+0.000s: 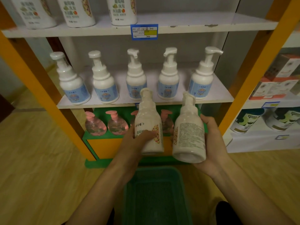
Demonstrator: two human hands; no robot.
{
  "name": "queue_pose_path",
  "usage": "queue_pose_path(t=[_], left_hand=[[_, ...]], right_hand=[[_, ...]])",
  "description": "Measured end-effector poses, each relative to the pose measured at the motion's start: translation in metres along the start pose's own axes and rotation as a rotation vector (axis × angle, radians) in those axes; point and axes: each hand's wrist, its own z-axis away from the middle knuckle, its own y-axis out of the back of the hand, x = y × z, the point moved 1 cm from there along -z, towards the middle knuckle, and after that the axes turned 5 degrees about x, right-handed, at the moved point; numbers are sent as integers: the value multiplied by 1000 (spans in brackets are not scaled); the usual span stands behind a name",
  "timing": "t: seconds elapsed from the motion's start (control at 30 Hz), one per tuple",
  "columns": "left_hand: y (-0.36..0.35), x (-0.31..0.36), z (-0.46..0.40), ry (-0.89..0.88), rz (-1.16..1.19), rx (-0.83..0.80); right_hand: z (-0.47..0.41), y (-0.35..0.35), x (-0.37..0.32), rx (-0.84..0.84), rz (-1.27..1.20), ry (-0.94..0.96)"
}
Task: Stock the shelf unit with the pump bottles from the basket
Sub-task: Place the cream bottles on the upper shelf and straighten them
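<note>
- The step in hand is the carry: two pump bottles are up out of the green basket [155, 192] and held in front of the shelf unit [146, 101], not yet set down.
- The left hand [138, 140] has its grip clamped around the lower body of the left bottle [148, 125], front label facing the camera, pump head tilted toward the shelf.
- The right hand [212, 143] has its grip clamped on the right bottle [189, 132], cupping its side and base; this bottle leans further, its underside showing.
- Both bottles sit below the front edge of the middle shelf, above the basket, just beside each other.
- Matching orange-labelled bottles [78, 10] stand on the top shelf, which has bare room to their right, so the next move likely calls for a lift there, righting each bottle first.
- The blue-labelled row [136, 78] fills the middle shelf.
</note>
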Motion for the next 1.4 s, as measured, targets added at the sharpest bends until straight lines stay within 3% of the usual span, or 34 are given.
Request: queue_pose_path(t=[0.37,0.63,1.4], left_hand=[[1,0,1,-2,-4,-4],[0,-1,0,-16,-41,4],[-2,0,0,-79,-88,-16]], right_hand=[[2,-7,2,-42,33,88],[0,0,6,62,10,-12],[-1,-5,9,-35,40,84]])
